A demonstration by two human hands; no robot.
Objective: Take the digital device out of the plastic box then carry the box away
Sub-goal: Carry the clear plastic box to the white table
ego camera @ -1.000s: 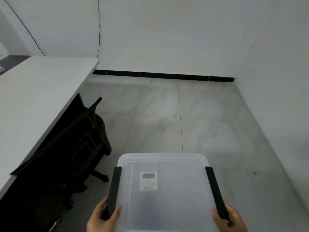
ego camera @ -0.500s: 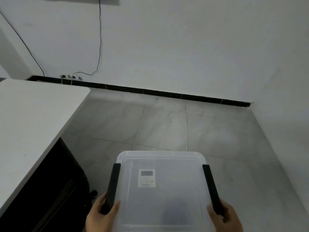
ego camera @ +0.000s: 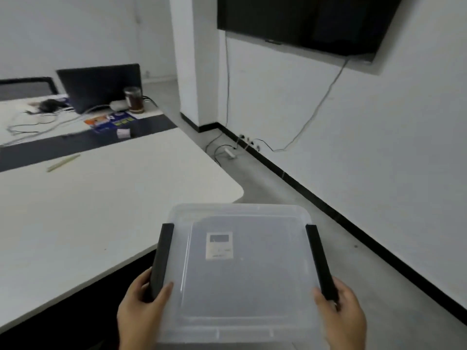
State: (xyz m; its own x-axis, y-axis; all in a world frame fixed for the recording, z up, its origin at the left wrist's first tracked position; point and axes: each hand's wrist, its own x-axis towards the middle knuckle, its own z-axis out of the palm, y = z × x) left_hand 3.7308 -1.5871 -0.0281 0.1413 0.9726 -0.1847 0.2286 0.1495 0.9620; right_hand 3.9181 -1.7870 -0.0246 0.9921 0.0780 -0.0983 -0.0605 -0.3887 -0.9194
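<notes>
Clear plastic box, lid on, is held beside the surface, device inside; left hand and right hand are clamped on its 2 black latches. Light, stiff and slippery, it is judged best gripped there.

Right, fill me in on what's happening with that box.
A person is carrying a clear plastic box with both hands, the left hand and the right hand each closed on a black side latch. The lid is on, and a small white device with a dark screen shows through it. The box is held in the air beside the corner of a white table, so the device is not out yet.
</notes>
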